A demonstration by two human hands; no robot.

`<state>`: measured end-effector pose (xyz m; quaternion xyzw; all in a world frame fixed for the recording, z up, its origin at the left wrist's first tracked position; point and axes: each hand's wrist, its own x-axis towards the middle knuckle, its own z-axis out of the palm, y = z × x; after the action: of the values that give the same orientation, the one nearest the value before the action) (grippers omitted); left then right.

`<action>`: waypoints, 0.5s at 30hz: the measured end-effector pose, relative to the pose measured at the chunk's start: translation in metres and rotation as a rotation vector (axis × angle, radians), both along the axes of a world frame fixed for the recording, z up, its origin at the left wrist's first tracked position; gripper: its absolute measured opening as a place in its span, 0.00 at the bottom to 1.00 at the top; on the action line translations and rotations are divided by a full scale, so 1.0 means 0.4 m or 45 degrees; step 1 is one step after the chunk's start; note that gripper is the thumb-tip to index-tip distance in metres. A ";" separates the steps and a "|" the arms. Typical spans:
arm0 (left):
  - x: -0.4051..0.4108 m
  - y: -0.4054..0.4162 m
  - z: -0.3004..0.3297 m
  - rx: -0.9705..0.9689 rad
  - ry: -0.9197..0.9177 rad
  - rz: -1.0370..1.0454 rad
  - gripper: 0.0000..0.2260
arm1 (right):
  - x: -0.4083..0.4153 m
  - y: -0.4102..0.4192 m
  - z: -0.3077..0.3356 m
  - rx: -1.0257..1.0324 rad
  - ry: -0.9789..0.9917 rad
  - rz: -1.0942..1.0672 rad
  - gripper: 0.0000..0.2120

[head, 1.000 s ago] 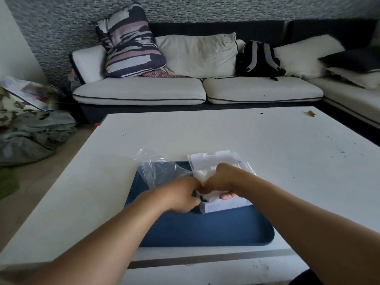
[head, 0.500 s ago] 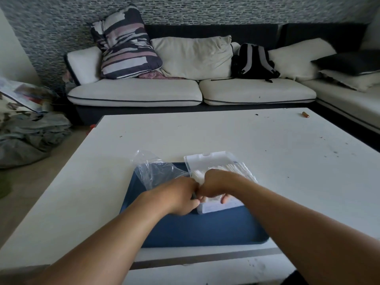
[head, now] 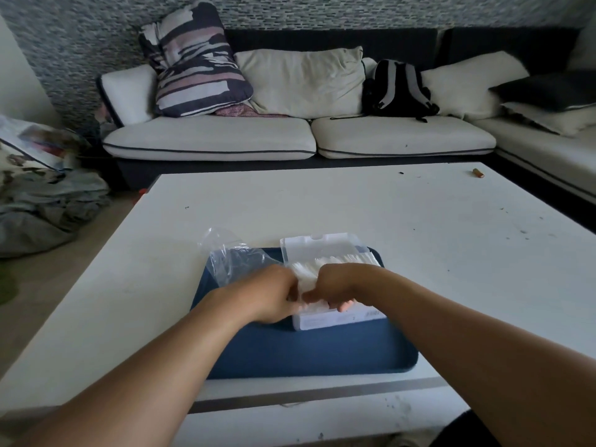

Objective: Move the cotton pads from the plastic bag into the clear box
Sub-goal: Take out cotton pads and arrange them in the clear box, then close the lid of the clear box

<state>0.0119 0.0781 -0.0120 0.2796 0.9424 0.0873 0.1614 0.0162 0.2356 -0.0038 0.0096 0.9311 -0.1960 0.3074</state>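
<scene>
Both hands meet over the near end of the clear box (head: 325, 279), knuckles almost touching. The left hand (head: 274, 293) has its fingers curled down and inward toward the stack of cotton pads (head: 304, 275); its fingertips are blurred and tucked under the hand, so I cannot tell whether they pinch the pads or only press against them. The right hand (head: 335, 285) is also curled, with 2 or 3 fingertips showing below the knuckles, resting on the pads at the box's near edge; whether they grip the pads is hidden by the back of the hand.

The cotton pads stand on edge in a white row inside the clear box, running from between the 2 sets of fingers away toward the far right of the right hand. Beyond them, the box's lid lies open and flat.

The plastic bag (head: 232, 256) lies crumpled just past the left knuckles, to the left of the box, and looks mostly slack. Box and bag both sit on a dark blue tray (head: 306, 353) under the wrists, on a white table (head: 419, 227).
</scene>
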 end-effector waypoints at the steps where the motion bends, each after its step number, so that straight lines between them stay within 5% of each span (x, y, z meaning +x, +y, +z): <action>1: -0.003 -0.003 0.000 -0.003 -0.007 0.004 0.11 | -0.001 0.002 0.002 -0.006 -0.014 0.016 0.15; 6: -0.017 0.004 0.005 0.004 0.071 0.078 0.11 | 0.028 0.025 0.029 -0.177 0.046 -0.032 0.20; 11: -0.001 0.033 0.040 0.002 0.317 0.238 0.09 | 0.000 0.148 0.054 0.105 0.980 -0.300 0.17; 15: 0.003 0.060 0.015 0.201 0.420 0.328 0.10 | -0.007 0.173 -0.052 0.090 0.700 -0.040 0.29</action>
<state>0.0130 0.1020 -0.0062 0.1793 0.9742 0.1338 -0.0298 0.0135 0.3049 -0.0247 -0.0188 0.9856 -0.1635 0.0394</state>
